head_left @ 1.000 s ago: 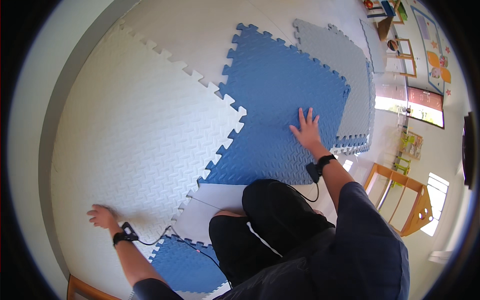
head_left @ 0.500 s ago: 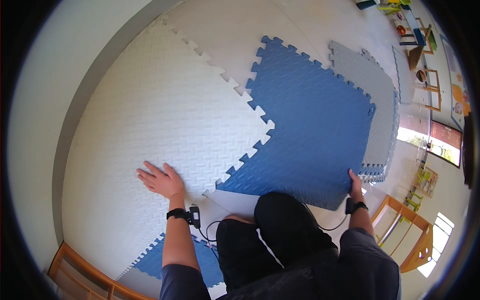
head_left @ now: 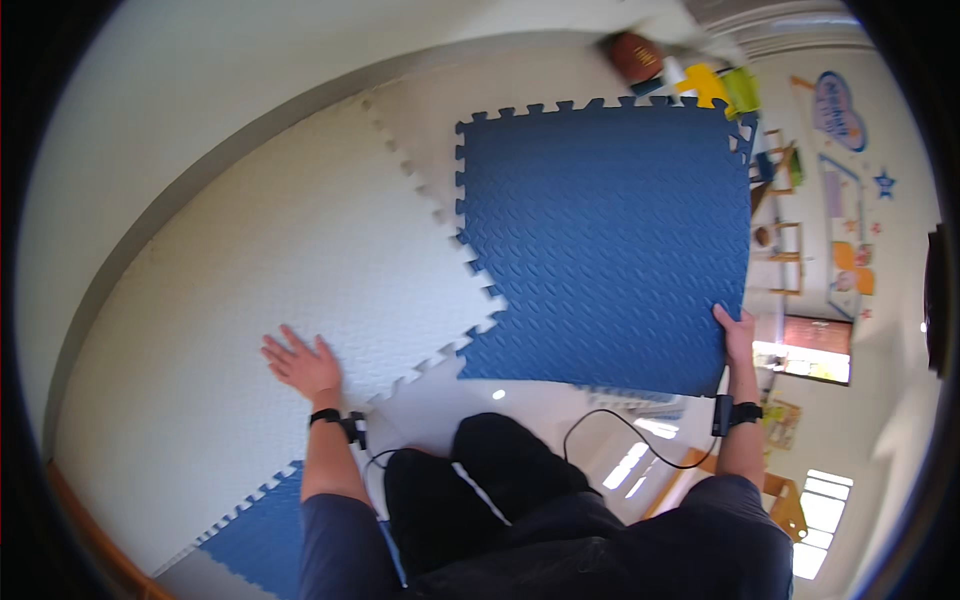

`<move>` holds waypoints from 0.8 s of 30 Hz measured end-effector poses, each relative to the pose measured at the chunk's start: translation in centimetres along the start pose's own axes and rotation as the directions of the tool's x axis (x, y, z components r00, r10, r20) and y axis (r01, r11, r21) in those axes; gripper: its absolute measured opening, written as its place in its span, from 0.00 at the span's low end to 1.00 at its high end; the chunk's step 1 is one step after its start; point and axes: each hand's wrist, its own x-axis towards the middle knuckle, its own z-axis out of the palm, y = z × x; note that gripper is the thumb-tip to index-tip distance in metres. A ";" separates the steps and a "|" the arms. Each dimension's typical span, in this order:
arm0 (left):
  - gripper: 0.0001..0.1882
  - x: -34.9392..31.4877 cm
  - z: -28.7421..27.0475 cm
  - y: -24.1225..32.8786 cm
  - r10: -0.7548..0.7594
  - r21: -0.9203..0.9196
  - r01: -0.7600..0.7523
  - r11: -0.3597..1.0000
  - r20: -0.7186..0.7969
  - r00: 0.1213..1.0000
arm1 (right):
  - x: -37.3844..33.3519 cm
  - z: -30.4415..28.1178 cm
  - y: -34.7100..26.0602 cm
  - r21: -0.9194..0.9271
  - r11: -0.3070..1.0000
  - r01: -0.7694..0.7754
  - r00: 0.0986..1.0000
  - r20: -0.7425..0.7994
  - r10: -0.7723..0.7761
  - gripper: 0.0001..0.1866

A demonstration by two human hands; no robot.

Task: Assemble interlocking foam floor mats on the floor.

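My left hand [head_left: 303,365] lies flat with fingers spread on a white foam floor mat [head_left: 270,250] with toothed edges. At the right, my right hand [head_left: 737,335] grips the edge of a blue foam mat tile [head_left: 610,240], thumb on its textured face. The blue tile is raised on the right side and covers part of the floor. Its left edge runs close to the teeth of the white mat; whether they touch, I cannot tell. Another blue mat [head_left: 255,535] lies at the lower left, beside the white one.
A wall base [head_left: 190,180] curves along the left and far side. Grey mat tiles [head_left: 635,400] show partly beneath the blue tile. A brown ball [head_left: 635,58] and yellow and green items [head_left: 720,90] stand at the far right. Wooden furniture [head_left: 785,510] is at the lower right.
My right hand has lifted and turned the blue tile, raising it off the stack of grey tiles. My left hand stays flat on the white mat. The view has turned rightward.
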 end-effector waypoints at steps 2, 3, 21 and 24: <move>0.41 0.2 -0.2 -1.5 0.024 -0.051 -0.023 0.998 0.021 1.000 | -0.5 -4.9 -5.5 -0.097 0.991 0.087 0.992 -0.087 -0.096 0.18; 0.41 0.0 -0.6 -2.5 0.025 -0.089 -0.020 0.996 0.060 0.998 | -1.8 -7.0 -9.2 -0.116 0.988 0.104 0.989 -0.097 -0.116 0.18; 0.26 -7.1 -23.2 -17.7 -0.121 -0.479 0.710 0.516 0.780 0.614 | -5.8 6.6 -10.2 -0.408 0.411 0.815 0.578 0.618 -0.532 0.32; 0.26 -9.2 -25.3 -13.6 -0.131 -0.499 0.735 0.459 0.780 0.612 | -5.6 9.9 -5.8 -0.287 0.413 0.864 0.467 0.765 -0.444 0.32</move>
